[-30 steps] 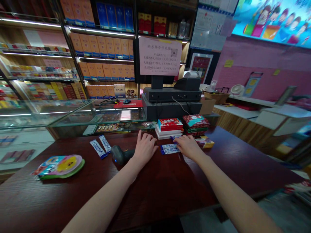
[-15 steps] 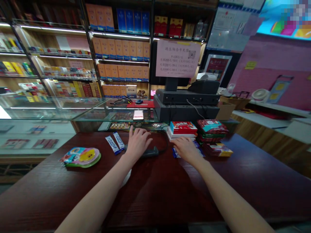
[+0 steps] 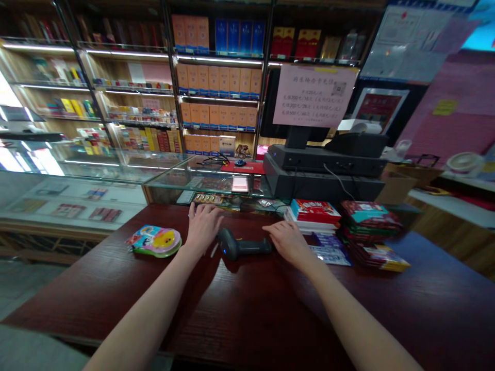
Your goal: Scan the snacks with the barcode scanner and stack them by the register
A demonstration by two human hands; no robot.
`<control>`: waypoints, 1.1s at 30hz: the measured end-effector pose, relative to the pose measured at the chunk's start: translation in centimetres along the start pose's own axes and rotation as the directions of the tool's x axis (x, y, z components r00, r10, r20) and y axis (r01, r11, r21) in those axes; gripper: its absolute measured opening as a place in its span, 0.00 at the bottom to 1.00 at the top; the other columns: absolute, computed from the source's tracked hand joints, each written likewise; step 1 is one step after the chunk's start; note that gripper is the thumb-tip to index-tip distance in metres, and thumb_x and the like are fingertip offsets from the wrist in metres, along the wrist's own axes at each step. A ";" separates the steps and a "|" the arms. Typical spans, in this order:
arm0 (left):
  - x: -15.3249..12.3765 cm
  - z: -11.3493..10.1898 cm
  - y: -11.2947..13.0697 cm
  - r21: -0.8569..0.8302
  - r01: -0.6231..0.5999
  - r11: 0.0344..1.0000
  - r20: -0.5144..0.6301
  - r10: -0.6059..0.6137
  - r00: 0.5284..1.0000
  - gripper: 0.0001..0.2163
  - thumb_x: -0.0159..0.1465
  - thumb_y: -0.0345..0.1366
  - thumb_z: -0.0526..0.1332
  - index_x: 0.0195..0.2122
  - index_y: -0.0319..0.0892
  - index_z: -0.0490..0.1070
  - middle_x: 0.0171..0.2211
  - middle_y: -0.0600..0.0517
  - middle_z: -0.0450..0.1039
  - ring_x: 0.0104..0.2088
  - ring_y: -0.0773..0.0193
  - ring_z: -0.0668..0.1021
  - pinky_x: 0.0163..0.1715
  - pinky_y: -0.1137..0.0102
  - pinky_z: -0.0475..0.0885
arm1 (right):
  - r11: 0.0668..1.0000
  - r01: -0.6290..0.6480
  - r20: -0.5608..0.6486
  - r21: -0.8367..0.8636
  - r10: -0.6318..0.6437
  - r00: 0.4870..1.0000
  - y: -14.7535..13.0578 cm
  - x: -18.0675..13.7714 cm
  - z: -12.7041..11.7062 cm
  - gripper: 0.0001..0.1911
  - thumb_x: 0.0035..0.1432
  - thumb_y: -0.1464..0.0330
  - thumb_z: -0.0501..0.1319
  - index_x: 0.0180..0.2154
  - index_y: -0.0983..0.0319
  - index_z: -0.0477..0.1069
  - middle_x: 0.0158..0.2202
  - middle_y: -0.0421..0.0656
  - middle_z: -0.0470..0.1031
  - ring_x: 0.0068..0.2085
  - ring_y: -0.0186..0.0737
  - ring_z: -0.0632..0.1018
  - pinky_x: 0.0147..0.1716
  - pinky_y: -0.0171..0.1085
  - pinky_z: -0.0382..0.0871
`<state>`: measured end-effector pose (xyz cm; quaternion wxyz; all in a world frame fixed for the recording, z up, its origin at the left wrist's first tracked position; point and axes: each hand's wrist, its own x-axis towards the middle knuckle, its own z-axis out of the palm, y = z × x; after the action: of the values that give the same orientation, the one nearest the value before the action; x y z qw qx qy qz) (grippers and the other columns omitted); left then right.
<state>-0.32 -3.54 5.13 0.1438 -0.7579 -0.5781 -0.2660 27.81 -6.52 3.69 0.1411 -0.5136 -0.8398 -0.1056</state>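
My left hand lies palm down on the dark wooden counter, fingers spread and holding nothing, just left of the head of a black barcode scanner. A sliver of a pale sachet shows by its wrist. My right hand also lies flat and open, its fingertips at the end of the scanner's handle. Blue-and-white sachets lie just right of that hand. The scanner lies on its side between my two hands.
A round colourful pack lies to the left. Stacks of red-and-white packs and red-teal packs stand at the right, behind them a black cash register. A glass display case with a phone runs along the counter's far edge.
The view has swung left. The scanner has gone from left of my left hand to between both hands. My left hand now covers the two sachets; my right hand has left the blue sachets.
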 end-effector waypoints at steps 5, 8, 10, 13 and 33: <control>-0.6 0.6 -1.6 0.012 0.079 0.997 0.045 -0.080 0.996 0.13 0.69 0.36 0.55 0.49 0.49 0.76 0.50 0.49 0.77 0.55 0.50 0.72 0.66 0.45 0.49 | 0.999 0.034 0.013 0.021 -0.035 0.999 -1.4 1.4 0.2 0.20 0.67 0.75 0.52 0.56 0.58 0.73 0.50 0.47 0.79 0.52 0.46 0.74 0.54 0.46 0.58; -0.9 1.1 -2.3 0.021 0.114 0.993 0.090 -0.116 0.989 0.15 0.69 0.35 0.53 0.51 0.49 0.75 0.52 0.48 0.77 0.56 0.49 0.72 0.66 0.44 0.49 | 0.998 0.048 0.010 0.040 -0.049 0.999 -2.2 2.2 0.4 0.20 0.67 0.75 0.52 0.55 0.57 0.73 0.50 0.47 0.79 0.52 0.46 0.74 0.54 0.46 0.58; -1.1 1.6 -2.7 0.039 0.129 0.991 0.118 -0.133 0.984 0.16 0.69 0.34 0.52 0.52 0.48 0.75 0.51 0.48 0.78 0.55 0.48 0.73 0.66 0.43 0.48 | 0.997 0.056 0.009 0.059 -0.056 0.998 -2.6 2.7 0.5 0.21 0.67 0.76 0.52 0.55 0.57 0.73 0.50 0.47 0.79 0.52 0.45 0.74 0.55 0.45 0.58; -1.5 2.3 -3.1 0.070 0.133 0.989 0.168 -0.143 0.975 0.18 0.69 0.31 0.50 0.53 0.47 0.75 0.51 0.46 0.78 0.54 0.47 0.74 0.65 0.40 0.48 | 0.995 0.044 0.007 0.092 -0.045 0.999 -3.2 3.3 0.7 0.22 0.66 0.77 0.51 0.55 0.57 0.73 0.50 0.46 0.79 0.52 0.45 0.74 0.56 0.45 0.58; -0.9 4.8 -3.4 0.074 0.016 0.997 0.342 -0.040 0.939 0.22 0.67 0.28 0.48 0.57 0.48 0.73 0.65 0.42 0.64 0.68 0.43 0.60 0.64 0.32 0.44 | 0.974 -0.050 -0.029 0.220 0.058 0.998 -3.1 2.9 1.9 0.22 0.66 0.77 0.50 0.54 0.55 0.74 0.51 0.44 0.80 0.53 0.42 0.75 0.57 0.44 0.58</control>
<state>-2.56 -0.80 0.38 0.0632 -0.7789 -0.6140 -0.1113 23.56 -4.85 2.77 0.2144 -0.5154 -0.8295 -0.0177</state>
